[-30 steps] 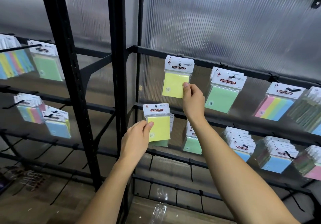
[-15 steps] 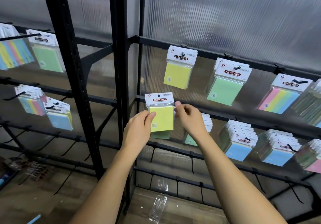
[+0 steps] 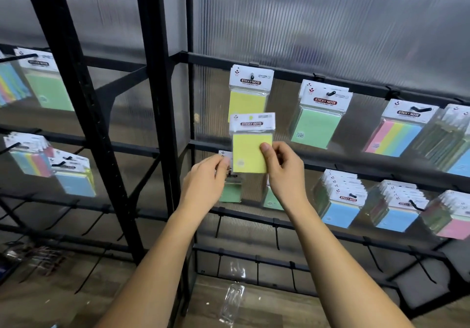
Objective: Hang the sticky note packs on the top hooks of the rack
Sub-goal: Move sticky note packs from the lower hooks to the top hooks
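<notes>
Your right hand (image 3: 282, 167) pinches yellow pack (image 3: 251, 149), 6 o'clock under top hook (image 3: 251, 75); left hand (image 3: 206, 182) grips another pack behind; header hole blurred; misaligned push bends card; loose pinch drops pack.

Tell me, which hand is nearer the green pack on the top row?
The right hand, below and left of the green pack, holding a yellow pack. The left hand sits farther left.
</notes>
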Demonstrator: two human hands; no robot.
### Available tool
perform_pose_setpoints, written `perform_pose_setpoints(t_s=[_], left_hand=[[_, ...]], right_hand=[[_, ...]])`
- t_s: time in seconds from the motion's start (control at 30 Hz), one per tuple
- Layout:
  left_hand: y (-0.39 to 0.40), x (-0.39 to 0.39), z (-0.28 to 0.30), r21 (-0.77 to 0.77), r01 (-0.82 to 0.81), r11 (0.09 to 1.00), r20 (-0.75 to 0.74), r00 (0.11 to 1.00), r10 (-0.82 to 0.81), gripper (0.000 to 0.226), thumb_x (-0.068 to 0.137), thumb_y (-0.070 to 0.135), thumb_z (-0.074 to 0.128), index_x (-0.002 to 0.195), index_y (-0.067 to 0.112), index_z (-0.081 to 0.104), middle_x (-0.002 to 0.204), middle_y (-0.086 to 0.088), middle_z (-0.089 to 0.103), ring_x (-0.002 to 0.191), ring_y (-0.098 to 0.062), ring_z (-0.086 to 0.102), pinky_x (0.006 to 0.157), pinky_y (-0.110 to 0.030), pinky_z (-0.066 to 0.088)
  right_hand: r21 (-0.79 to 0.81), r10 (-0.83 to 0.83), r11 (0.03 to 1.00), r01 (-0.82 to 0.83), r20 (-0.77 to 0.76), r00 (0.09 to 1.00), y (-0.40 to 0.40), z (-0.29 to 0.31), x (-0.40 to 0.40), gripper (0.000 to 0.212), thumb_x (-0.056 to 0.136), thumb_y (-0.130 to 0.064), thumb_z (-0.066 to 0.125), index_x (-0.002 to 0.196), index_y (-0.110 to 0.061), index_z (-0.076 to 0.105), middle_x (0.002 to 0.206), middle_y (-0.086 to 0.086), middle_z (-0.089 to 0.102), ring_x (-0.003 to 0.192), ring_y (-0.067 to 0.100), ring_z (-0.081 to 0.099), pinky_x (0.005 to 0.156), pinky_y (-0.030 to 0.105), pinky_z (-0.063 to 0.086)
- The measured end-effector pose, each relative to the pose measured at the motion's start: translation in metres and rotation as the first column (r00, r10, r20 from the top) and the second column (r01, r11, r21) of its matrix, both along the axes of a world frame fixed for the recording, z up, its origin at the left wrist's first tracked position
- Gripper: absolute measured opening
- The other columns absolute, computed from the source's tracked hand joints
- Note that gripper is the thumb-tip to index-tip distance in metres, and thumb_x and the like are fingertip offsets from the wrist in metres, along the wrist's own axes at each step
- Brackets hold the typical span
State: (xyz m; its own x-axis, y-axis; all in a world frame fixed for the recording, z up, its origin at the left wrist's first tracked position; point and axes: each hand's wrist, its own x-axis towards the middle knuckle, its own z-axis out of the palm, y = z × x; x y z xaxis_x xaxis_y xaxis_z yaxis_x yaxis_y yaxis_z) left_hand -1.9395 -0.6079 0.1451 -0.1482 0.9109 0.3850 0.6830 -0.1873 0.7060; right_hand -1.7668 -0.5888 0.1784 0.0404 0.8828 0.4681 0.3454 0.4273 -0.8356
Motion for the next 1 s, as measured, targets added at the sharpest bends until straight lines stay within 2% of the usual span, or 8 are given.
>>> perform_pose_setpoints(t_s=[0.13, 0.37, 0.63, 0.77, 0.9, 1.0], left_hand=[[-0.002, 0.000, -0.010, -0.050, -0.015, 0.999, -0.006, 1.000, 0.015, 0.030, 0.102, 0.043, 0.044, 0.081, 0.028, 0.058, 0.066, 0.015, 0.053, 0.063, -0.006, 0.052, 0.059, -0.029, 0.038], [-0.002, 0.002, -0.014, -0.090, -0.030, 0.995, 0.005, 1.000, 0.030, 0.031, 0.100, 0.048, 0.046, 0.078, 0.030, 0.058, 0.064, 0.016, 0.052, 0.063, -0.002, 0.050, 0.058, -0.027, 0.035], [0.001, 0.001, -0.017, -0.087, -0.050, 0.995, 0.020, 0.998, 0.052, 0.031, 0.099, 0.047, 0.048, 0.076, 0.030, 0.058, 0.067, 0.014, 0.060, 0.067, -0.007, 0.057, 0.060, -0.028, 0.039], [0.002, 0.001, -0.018, -0.098, -0.062, 0.993, 0.020, 0.998, 0.064, 0.032, 0.099, 0.047, 0.048, 0.072, 0.031, 0.056, 0.065, 0.014, 0.058, 0.065, -0.007, 0.055, 0.059, -0.028, 0.038], [0.004, 0.001, -0.018, -0.104, -0.060, 0.993, 0.022, 0.998, 0.063, 0.030, 0.099, 0.047, 0.048, 0.077, 0.031, 0.059, 0.075, 0.014, 0.065, 0.073, -0.010, 0.060, 0.064, -0.031, 0.046], [0.005, 0.000, -0.017, -0.105, -0.059, 0.993, 0.022, 0.998, 0.062, 0.031, 0.099, 0.048, 0.047, 0.077, 0.029, 0.059, 0.076, 0.013, 0.065, 0.072, -0.009, 0.060, 0.064, -0.031, 0.049]], right_hand=[[0.091, 0.004, 0.996, -0.001, -0.025, 1.000, 0.005, 0.023, -0.002, 0.031, 0.101, -0.032, 0.057, 0.078, -0.012, 0.056, 0.065, 0.001, 0.046, 0.060, 0.009, 0.038, 0.055, 0.027, 0.029], [0.210, 0.007, 0.978, -0.001, -0.030, 1.000, 0.015, 0.052, -0.014, 0.035, 0.102, -0.033, 0.055, 0.079, -0.006, 0.055, 0.065, 0.003, 0.042, 0.060, 0.009, 0.035, 0.055, 0.027, 0.027], [0.164, -0.034, 0.986, 0.042, -0.048, 0.998, 0.030, 0.045, -0.016, 0.035, 0.102, -0.033, 0.055, 0.077, -0.008, 0.054, 0.062, -0.006, 0.039, 0.057, 0.007, 0.032, 0.053, 0.024, 0.026], [0.150, -0.027, 0.988, 0.032, -0.036, 0.999, 0.033, 0.044, -0.018, 0.035, 0.101, -0.033, 0.055, 0.077, -0.008, 0.054, 0.063, -0.004, 0.040, 0.057, 0.006, 0.032, 0.053, 0.024, 0.026], [0.145, -0.041, 0.989, 0.043, -0.014, 0.999, 0.038, 0.045, -0.020, 0.037, 0.102, -0.034, 0.054, 0.075, -0.009, 0.051, 0.062, -0.005, 0.038, 0.055, 0.005, 0.031, 0.052, 0.019, 0.026], [0.138, -0.065, 0.988, 0.068, -0.025, 0.998, 0.044, 0.044, -0.021, 0.039, 0.102, -0.035, 0.053, 0.076, -0.006, 0.052, 0.062, -0.005, 0.038, 0.055, 0.005, 0.031, 0.052, 0.019, 0.026]])
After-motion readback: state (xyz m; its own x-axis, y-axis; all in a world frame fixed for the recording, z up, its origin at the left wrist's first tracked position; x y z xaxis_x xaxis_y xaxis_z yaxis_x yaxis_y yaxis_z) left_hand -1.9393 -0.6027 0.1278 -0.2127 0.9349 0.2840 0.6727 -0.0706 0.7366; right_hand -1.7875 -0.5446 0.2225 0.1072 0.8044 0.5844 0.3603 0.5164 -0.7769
